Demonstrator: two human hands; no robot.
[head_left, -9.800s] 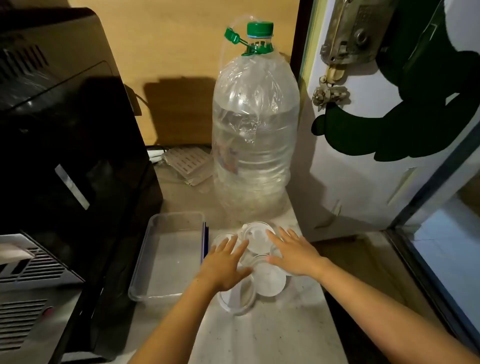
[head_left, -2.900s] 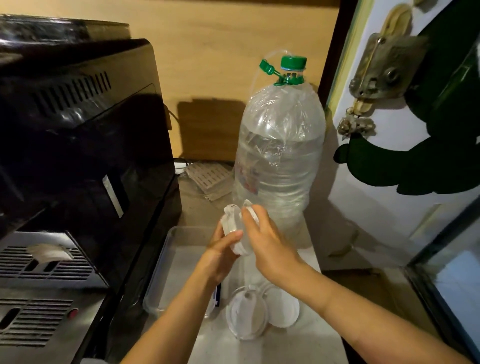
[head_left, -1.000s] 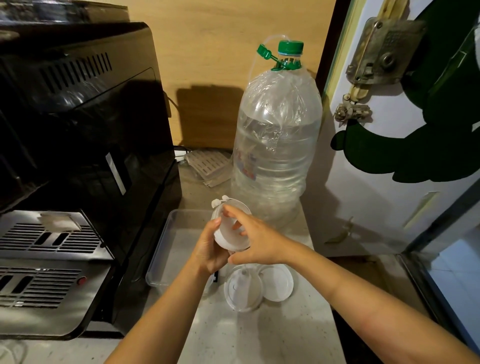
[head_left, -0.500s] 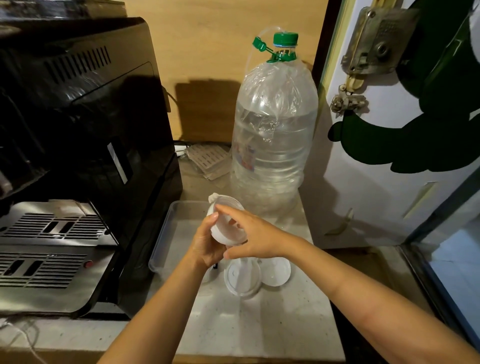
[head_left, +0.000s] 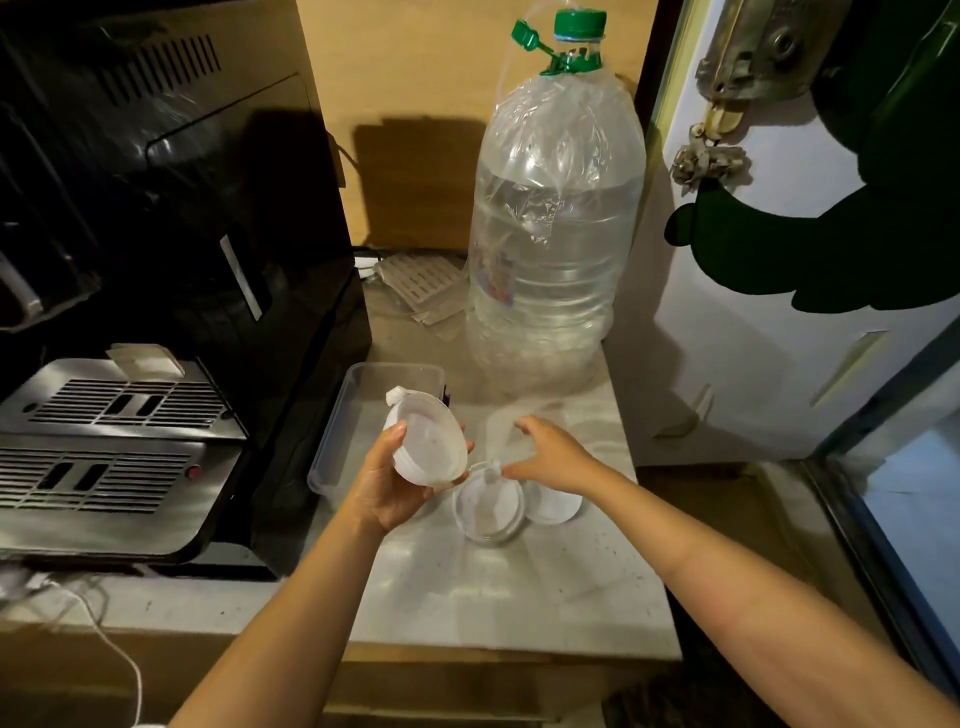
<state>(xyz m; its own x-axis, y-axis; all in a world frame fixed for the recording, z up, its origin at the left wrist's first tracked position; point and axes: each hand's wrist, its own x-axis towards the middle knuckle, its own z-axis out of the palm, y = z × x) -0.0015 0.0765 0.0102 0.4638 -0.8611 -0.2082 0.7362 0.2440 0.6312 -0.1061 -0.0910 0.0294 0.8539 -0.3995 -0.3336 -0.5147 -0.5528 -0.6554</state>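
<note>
Clear plastic tub (head_left: 428, 448) tilted above the desk (head_left: 519, 587), left hand (head_left: 384, 486) with fingers curled round it, right hand (head_left: 556, 462) with fingers loosely spread just over two lids (head_left: 488, 506) beside the tray (head_left: 332, 441).

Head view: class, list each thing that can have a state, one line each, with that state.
Water bottle, upright, cap on, partly full.
Tray, uncovered, on the counter.
Left hand, holds a lid, tilted.
Counter lids, lying flat, side by side.
Right hand, open, above them.
</note>
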